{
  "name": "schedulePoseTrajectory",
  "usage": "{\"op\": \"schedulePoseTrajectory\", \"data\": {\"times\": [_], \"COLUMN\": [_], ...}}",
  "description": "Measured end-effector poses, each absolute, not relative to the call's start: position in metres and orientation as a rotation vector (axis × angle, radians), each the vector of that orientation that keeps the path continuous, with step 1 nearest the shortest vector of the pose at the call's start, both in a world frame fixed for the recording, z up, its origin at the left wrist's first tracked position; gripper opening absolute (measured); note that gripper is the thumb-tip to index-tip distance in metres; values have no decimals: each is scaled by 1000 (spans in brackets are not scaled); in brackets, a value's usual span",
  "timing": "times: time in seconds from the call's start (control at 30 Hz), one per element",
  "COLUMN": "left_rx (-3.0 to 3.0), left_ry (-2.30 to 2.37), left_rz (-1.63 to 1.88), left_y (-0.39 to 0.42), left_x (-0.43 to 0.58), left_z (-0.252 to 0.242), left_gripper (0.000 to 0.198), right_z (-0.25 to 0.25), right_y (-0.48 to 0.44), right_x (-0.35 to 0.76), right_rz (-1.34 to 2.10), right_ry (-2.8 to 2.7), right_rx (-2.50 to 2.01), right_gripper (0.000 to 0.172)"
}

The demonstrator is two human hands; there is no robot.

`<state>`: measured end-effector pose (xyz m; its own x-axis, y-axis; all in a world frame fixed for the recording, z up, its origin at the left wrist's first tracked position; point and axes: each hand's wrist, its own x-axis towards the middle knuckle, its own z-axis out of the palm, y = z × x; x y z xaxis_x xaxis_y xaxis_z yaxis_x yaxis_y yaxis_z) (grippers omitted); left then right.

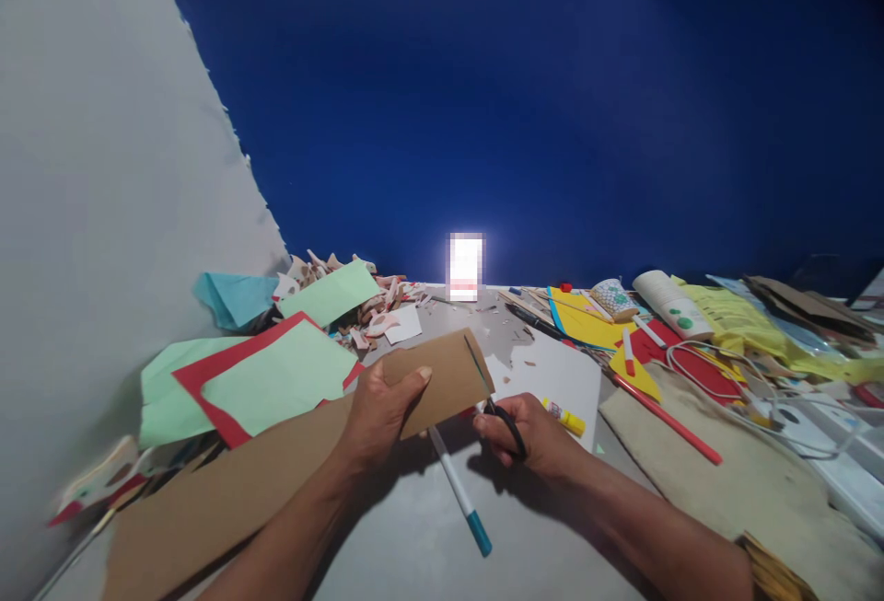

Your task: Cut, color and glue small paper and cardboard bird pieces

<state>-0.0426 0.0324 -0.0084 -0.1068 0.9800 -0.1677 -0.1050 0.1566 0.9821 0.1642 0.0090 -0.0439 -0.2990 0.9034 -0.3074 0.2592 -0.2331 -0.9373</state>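
Forearms (308, 514) low over the surface (387, 537), and the left hand (379, 403) pinches brown cardboard (446, 380) just above it, apparently leaving room for cutting, as the right hand (529, 435) grips scissors (491, 406) set across the cardboard's right end!

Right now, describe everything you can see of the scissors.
The scissors have a black, looped handle that looks like plastic and a slim, dark-looking blade, probably metal. The right hand grips the handle, partly covering it. The blade points forward and slightly left, lying across the brown cardboard near its right end. The other blade is not visible, perhaps hidden under the cardboard, so how far the scissors are open cannot be told.
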Motion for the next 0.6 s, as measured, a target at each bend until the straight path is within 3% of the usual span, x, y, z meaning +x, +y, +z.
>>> {"op": "schedulePoseTrajectory", "data": {"times": [0.23,0.6], "left_rx": [910,918], "left_ry": [1231,1253], "left_rz": [1154,1186], "left_y": [29,27], "left_x": [-37,-35], "left_z": [-6,-4], "left_gripper": [35,29], "right_z": [-27,-51], "right_y": [0,12], "right_x": [157,170], "right_rz": [1605,1492], "right_ry": [-1340,-1561], "right_rx": [-1383,-1375], "right_gripper": [55,59]}}
